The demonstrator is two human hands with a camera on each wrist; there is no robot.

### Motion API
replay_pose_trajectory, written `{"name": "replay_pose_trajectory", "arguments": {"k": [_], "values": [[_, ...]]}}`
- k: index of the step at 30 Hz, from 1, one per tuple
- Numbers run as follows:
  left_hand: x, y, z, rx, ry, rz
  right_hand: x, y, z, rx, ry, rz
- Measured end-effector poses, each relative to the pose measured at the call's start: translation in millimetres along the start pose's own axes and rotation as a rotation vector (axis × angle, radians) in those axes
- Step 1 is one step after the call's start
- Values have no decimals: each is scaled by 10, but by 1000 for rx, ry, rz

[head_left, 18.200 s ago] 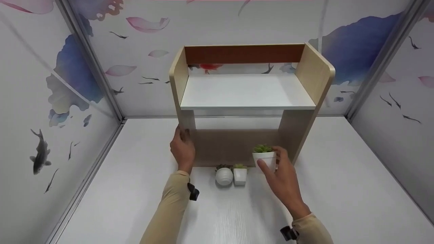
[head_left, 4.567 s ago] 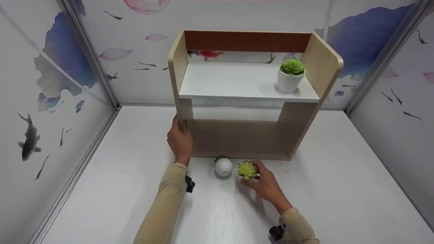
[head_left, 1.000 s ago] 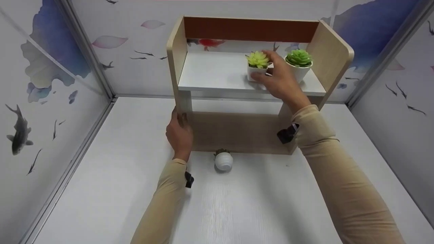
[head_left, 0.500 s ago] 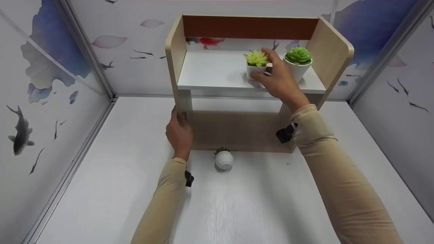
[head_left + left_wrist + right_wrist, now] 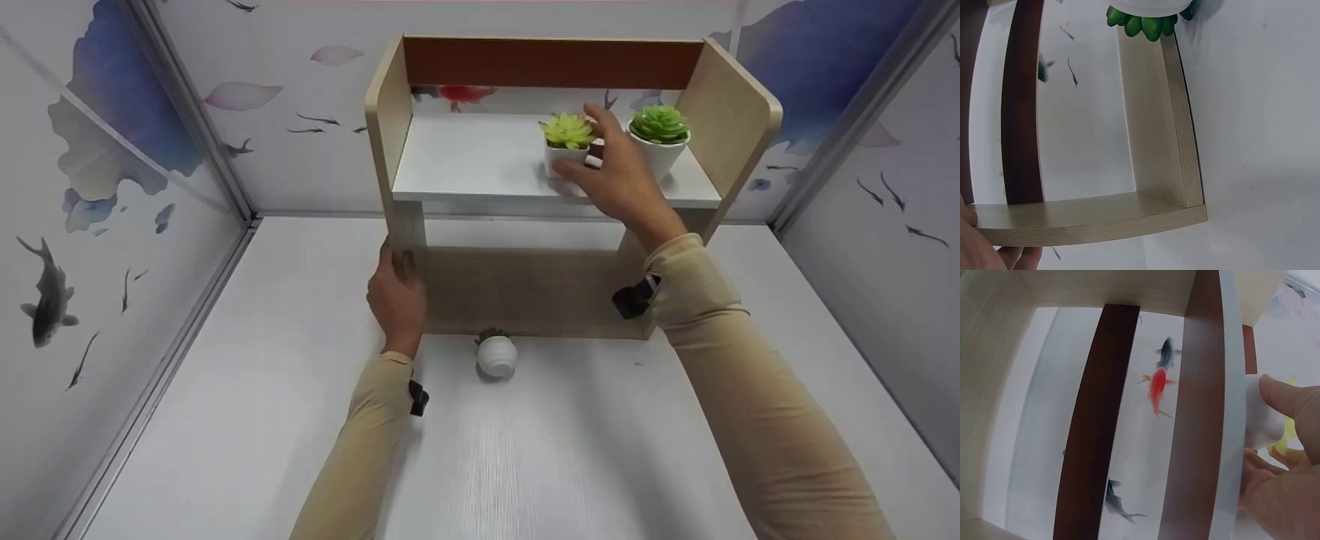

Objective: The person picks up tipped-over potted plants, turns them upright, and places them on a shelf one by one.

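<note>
On the white upper board of a small wooden desk shelf stands a yellow-green potted succulent in a square white pot. My right hand holds that pot between thumb and fingers; the right wrist view shows the thumb against the pot's side. To its right a green succulent in a round white pot sits upright, partly behind my hand. My left hand grips the shelf's left side panel, with the panel between thumb and fingers in the left wrist view. A white round-potted succulent is on the table before the shelf.
The shelf stands on a white table. Its right side panel rises beside the green succulent, and a brown back rail runs along the top. Printed walls with metal corner posts enclose the table.
Over the earlier frames, the green succulent went onto the upper board, then the yellow-green one was lifted from the table to its left. In the last second, my right fingers have barely shifted.
</note>
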State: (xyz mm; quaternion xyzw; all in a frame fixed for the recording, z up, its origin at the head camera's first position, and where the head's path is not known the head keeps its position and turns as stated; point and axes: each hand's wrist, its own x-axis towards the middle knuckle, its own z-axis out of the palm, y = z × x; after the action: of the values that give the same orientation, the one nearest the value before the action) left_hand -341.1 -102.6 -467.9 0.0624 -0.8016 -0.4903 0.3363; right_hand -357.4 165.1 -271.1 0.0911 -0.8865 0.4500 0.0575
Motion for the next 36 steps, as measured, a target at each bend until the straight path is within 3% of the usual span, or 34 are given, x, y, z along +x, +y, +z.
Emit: {"name": "replay_pose_trajectory", "arguments": {"k": [5,17,30,36], "values": [[22,12,-7,2,-6,-3,-82,-102,-77,30,47,-1],[8,-45,-19,10,0,-7,-374,-348,-155,71,137,-164],[-13,-15,0,7,-9,6,-805,-567,-76,130,192,-350],[-9,-19,-13,6,-4,5,-961,-541,75,178,169,-399]]}}
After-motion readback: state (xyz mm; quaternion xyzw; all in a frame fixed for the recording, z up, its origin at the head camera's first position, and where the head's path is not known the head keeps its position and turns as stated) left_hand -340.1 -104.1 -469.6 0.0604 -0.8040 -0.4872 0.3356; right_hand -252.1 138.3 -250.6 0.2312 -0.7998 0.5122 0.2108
